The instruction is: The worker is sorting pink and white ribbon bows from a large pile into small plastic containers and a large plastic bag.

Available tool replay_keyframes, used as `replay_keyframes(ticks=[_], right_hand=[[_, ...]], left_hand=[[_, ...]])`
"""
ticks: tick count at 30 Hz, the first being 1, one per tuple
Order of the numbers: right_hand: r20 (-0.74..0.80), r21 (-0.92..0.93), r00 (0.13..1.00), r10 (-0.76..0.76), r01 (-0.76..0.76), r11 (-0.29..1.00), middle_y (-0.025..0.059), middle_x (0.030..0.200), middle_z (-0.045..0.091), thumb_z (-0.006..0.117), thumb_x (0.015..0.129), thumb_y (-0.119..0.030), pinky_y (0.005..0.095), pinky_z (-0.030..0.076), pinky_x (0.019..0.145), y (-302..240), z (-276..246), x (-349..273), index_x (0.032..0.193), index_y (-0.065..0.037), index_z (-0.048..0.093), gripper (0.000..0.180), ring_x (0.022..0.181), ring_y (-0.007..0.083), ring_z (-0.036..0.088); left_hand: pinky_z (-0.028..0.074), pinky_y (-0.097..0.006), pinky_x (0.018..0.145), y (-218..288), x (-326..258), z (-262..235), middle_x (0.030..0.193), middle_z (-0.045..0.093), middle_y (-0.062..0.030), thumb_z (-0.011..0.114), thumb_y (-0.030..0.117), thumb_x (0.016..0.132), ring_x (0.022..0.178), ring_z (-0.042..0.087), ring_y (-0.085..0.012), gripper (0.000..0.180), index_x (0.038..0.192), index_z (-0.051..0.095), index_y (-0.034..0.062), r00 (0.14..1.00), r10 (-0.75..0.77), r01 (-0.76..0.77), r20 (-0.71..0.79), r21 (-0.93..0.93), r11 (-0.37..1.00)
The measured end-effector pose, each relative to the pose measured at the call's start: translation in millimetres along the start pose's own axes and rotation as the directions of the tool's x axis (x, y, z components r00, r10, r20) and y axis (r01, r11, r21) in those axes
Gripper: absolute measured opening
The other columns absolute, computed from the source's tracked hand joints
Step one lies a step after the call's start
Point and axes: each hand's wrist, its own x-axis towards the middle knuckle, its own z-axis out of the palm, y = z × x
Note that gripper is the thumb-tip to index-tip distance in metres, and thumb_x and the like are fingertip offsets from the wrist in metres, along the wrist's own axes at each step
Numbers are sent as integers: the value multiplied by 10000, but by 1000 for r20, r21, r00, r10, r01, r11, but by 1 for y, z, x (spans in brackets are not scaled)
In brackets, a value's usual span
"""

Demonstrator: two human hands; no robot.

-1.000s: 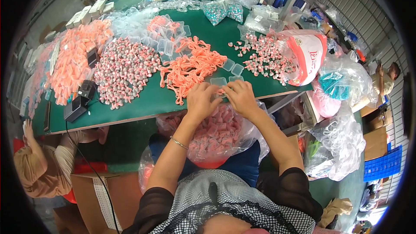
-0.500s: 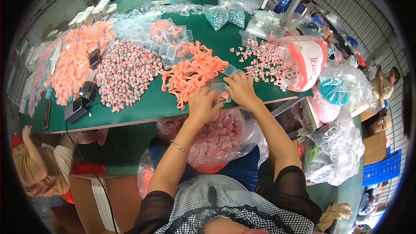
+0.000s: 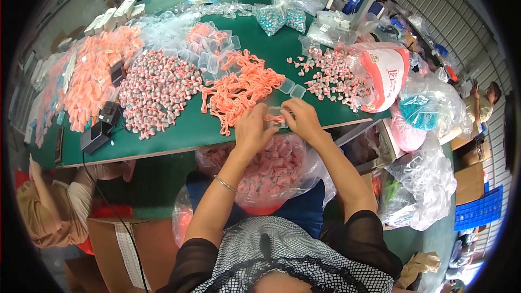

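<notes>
L hand has the L side of a small clear box, R hand the R side, so both grips look closed on it; some fingertips are hidden. Box sits btwn the hands at the near edge of the green counter, w/ a bit of coral cord inside. Can't tell if its base rests flat.

To do this well: steady the box w/ the L grip, tuck cord below the rim w/ the R fingers, and press evenly. A stray loop could get pinched, and too hard a squeeze might bend the thin plastic.

Pile of coral cords is just far-L of the box; two clear trays lie just beyond. Pink-and-grey plugs spill to the far R, by a white-and-pink sack. Open plastic bag w/ pink-filled boxes is below the counter edge, near side.
</notes>
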Motion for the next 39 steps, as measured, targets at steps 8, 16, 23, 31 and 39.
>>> replay_keyframes(ticks=[8,16,23,31,39], right_hand=[[-112,11,991,-71,73,997,129,881,635,664,827,-85,401,502,697,-14,2,-20,924,-16,623,126,821,324,623],[-131,-21,988,-83,81,997,131,873,638,666,835,-87,399,503,685,-13,5,-26,916,-12,628,116,805,326,621],[-145,-22,986,-80,78,997,128,882,644,661,834,-82,396,505,688,-13,6,-28,902,-14,632,101,809,318,624],[-141,-44,985,-102,97,994,120,876,638,654,832,-71,392,505,686,-16,7,-30,923,-20,630,107,811,306,624],[-138,-38,985,-105,101,994,114,869,635,658,826,-70,386,505,690,-16,7,-30,916,-19,625,108,807,302,622]], left_hand=[[429,-415,786,-9,-4,-1,942,621,-82,780,216,685,921,571,-294,438,1060,610,67,986,147,-140,-85,78,987],[426,-430,744,-3,-7,-1,937,627,-97,699,233,744,906,580,-293,195,855,691,72,979,130,-98,-158,196,976],[409,-456,685,0,-2,1,799,656,-112,692,242,760,802,621,-304,157,778,723,89,991,13,11,-136,174,985],[400,-407,650,4,-4,4,728,644,-69,753,245,734,716,630,-265,154,774,735,97,986,-46,72,-159,160,984],[336,-431,677,7,-11,8,753,639,-97,690,224,760,766,615,-284,138,714,694,94,963,0,50,-269,181,982]])
